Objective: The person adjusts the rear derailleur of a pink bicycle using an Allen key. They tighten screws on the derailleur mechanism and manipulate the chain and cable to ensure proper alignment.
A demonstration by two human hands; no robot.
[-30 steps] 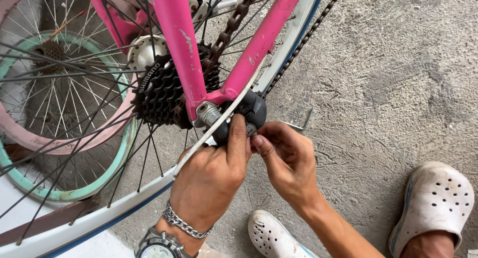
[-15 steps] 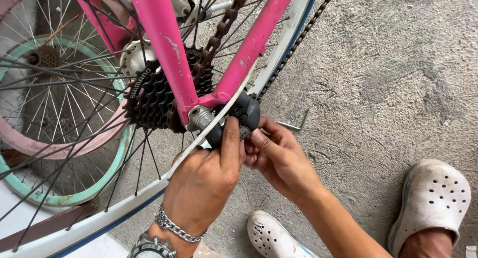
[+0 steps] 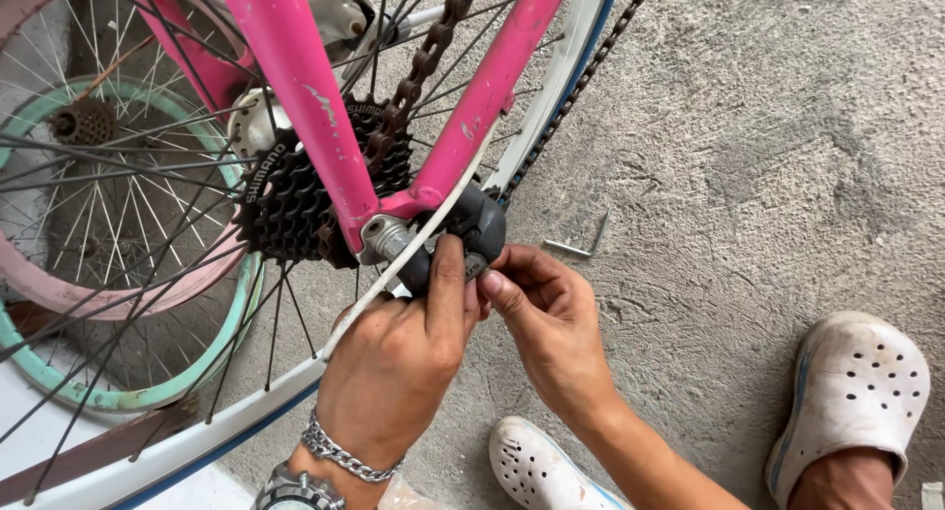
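Left hand (image 3: pixel 399 357) and right hand (image 3: pixel 546 318) are both pinching the dark rounded derailleur (image 3: pixel 471 232), sitting just above the fingertips at the glossy pink frame (image 3: pixel 295 106), beside toothed black cogs (image 3: pixel 290 200).

Derailleur (image 3: pixel 471 236) perhaps partly behind left hand (image 3: pixel 399 357)

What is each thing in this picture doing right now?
Left hand: gripping the black derailleur part, thumb pressed on it.
Right hand: fingertips pinching the same part.
Black derailleur part: held against the pink frame's axle end.
Pink frame: paint scratched.
Chain: draped on the cog cluster.
Cog cluster: mounted on the wheel.
Hex key: lying loose on the concrete.
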